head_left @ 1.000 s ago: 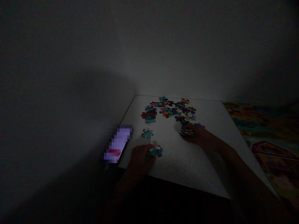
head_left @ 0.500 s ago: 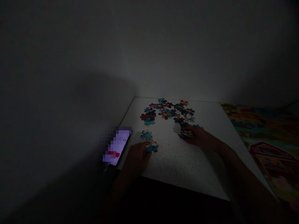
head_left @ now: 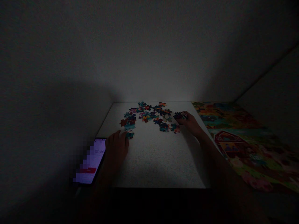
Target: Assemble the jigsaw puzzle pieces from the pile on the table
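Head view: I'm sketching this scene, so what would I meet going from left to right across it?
Phone → left hand → teal puzzle piece next to it → far orange puzzle piece → stack of puzzle pieces → right hand holding that stack → colourful farm picture.

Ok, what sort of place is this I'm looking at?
Probably a dim room in a home, though the darkness makes it hard to be sure. Colourful jigsaw pieces lie on a white table set against a plain wall, with a barn-scene print to the right.
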Demonstrator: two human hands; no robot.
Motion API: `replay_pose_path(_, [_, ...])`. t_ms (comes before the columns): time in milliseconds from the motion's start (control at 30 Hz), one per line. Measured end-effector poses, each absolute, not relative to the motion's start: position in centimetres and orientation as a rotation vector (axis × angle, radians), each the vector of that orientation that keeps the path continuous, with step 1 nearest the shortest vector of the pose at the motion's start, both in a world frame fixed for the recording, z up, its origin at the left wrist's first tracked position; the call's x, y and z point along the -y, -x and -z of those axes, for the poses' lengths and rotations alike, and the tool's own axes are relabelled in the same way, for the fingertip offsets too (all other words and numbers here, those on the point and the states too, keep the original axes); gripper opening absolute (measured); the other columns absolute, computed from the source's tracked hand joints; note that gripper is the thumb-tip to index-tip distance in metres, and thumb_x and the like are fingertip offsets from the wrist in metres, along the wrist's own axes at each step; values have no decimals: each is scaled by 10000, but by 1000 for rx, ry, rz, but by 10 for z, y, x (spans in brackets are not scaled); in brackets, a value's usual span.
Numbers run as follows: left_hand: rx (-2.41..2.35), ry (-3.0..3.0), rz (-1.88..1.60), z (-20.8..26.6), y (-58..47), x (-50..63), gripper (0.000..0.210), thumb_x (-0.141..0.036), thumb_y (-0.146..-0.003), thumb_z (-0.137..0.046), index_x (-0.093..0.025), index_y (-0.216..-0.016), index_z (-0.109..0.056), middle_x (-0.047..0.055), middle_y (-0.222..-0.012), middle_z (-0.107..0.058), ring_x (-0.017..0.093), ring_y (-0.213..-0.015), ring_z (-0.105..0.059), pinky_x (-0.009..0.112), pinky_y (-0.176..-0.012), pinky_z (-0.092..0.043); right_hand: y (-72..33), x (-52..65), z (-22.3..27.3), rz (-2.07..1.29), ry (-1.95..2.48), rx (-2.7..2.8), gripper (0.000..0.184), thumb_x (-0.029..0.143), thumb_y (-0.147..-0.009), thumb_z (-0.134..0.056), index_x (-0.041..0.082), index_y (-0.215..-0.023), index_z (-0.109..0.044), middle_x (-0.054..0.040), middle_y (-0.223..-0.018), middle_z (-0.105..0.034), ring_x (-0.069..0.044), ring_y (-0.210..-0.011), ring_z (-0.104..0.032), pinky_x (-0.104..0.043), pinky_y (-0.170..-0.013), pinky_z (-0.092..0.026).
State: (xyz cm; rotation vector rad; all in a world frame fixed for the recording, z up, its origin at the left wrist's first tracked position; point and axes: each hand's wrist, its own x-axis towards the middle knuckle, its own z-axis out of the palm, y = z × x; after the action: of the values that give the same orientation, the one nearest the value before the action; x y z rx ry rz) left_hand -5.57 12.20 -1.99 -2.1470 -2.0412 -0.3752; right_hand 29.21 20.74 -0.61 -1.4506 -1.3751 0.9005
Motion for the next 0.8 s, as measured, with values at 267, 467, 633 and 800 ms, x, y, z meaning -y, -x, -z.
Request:
replay_pose_path(267, [1783,2747,546,11,-65,-172,476,-344,-931,-562,-191,-1378,-506,131,-1370,-528,281,-1274,-490,433,-1048,-414,-289,-207,5,-1050,1314,1272,293,355,-604,-702,200,-816,-571,24,-720,-576,-166,-687,-526,-296,-641,-417])
replay_pose_path(467, [1737,2845,622,29,-74,-194,483,-421,-875,-646,-213,-1302,-555,112,-1441,-471,302,-1359,-396,477,-1122,-314,-287,-206,0,-1097,1309,1220,303,347,-594,-700,195,-819,-563,22,-709,-567,-156,-675,-508,-289,-623,-410])
replay_pose_path(633, [1760,2909,615,27,-66,-196,432,-373,-811,-720,-222,-1195,-595,93,-1402,-496,292,-1327,-421,461,-1102,-334,-285,-207,1,-1141,1283,1215,300,344,-595,-712,199,-816,-570,19,-723,-575,-159,-696,-514,-284,-634,-419])
replay_pose_path(800, [1656,2951,642,26,-61,-197,340,-349,-839,-688,-196,-1126,-588,83,-1252,-582,278,-1235,-486,437,-1054,-369,-285,-206,1,-1130,1283,1193,285,340,-588,-712,201,-792,-570,31,-707,-551,-151,-678,-505,-282,-626,-408])
